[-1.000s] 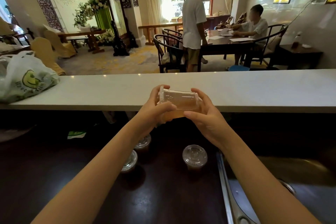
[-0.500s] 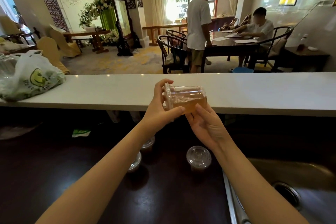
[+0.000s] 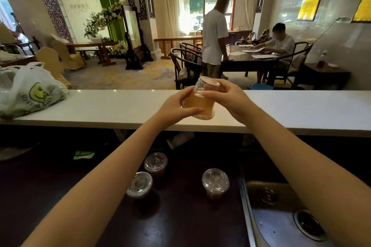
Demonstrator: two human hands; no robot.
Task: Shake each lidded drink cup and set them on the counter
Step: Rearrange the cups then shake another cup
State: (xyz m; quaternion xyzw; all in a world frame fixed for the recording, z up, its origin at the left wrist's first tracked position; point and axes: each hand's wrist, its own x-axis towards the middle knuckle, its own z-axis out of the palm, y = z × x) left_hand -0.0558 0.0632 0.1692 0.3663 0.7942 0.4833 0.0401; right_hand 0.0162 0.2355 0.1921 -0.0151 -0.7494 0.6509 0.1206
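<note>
While both hands grip it, the cup (image 3: 200, 104) hangs in the air in front of the white counter (image 3: 100, 106), with amber drink pooled in its lower end. The left hand (image 3: 176, 106) curls round its lower side, thumb across the front. The right hand (image 3: 230, 98) pinches its upper part. Three more cups (image 3: 155, 163) (image 3: 139, 184) (image 3: 215, 182) stand lidded on the dark worktop (image 3: 180, 222) beside the sink (image 3: 281, 216). A bag (image 3: 34, 94) lies on the counter's left end.
</note>
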